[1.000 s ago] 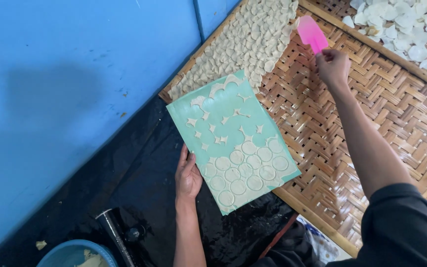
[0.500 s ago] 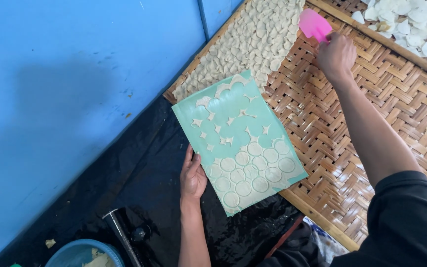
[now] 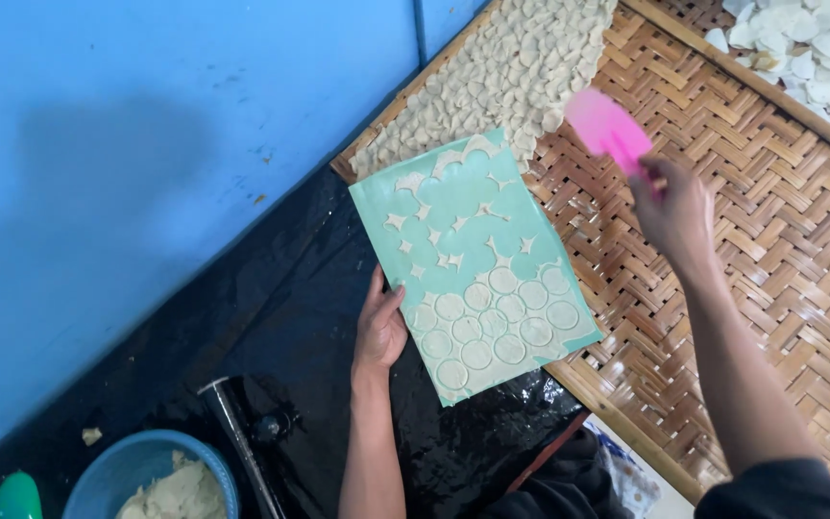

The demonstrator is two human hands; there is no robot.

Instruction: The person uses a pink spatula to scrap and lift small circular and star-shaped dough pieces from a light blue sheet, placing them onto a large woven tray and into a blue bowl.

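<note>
The fingers of the right hand [image 3: 676,207] are closed around the handle of a pink scraper [image 3: 609,128], whose flat blade is held up above the woven bamboo tray [image 3: 770,288], just beside the edge of the heap of small dough pieces [image 3: 511,67] piled along the tray's upper left side. The fingers of the left hand [image 3: 379,327] are spread fairly wide and pressed flat on the left edge of a mint-green mat [image 3: 473,259], which is pinned so that it lies partly on the black plastic sheet [image 3: 280,317] and partly over the tray's near edge.

On the mat, cut dough circles [image 3: 492,322] are left in rows across its lower half, while only star-shaped scraps [image 3: 444,231] are left on the upper half. The step in hand is judged to be the lifting of cut circles off the mat and onto the tray. For the next move, the blade would need to be slid low under the nearest row of circles, with the mat kept pinned.

A blue bowl of dough [image 3: 160,481] is seen at the lower left corner, beside a metal rod [image 3: 242,447].
</note>
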